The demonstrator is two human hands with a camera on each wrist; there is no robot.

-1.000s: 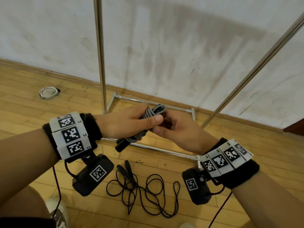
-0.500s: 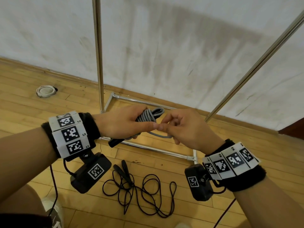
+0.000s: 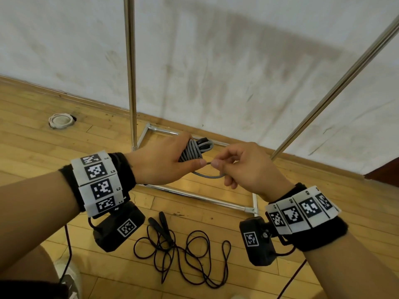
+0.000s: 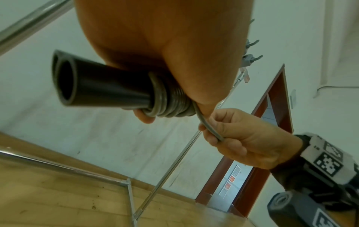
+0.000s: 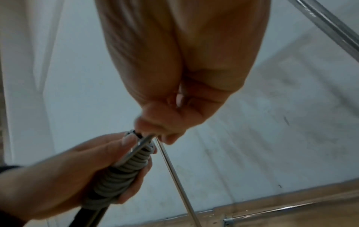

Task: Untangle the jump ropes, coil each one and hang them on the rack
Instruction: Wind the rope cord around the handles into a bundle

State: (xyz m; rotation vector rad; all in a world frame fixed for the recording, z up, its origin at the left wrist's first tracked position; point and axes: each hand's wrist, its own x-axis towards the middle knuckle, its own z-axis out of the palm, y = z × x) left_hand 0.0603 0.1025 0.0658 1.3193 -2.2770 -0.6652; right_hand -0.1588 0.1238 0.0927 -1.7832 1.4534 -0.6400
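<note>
Coiling step: the left hand [image 3: 164,162] is gripping the grey jump rope [image 3: 194,151], wound round its handles, above the floor [image 3: 32,152]; the right hand [image 3: 244,167] is pinching its free tail. Next, probably tucking it. The black jump rope [image 3: 183,253] is lying loose near the rack [image 3: 131,72] base.

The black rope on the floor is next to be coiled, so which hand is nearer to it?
Left, narrowly. The left hand is above the black rope; the right hand is above and to its right. Both hold the grey rope.
</note>
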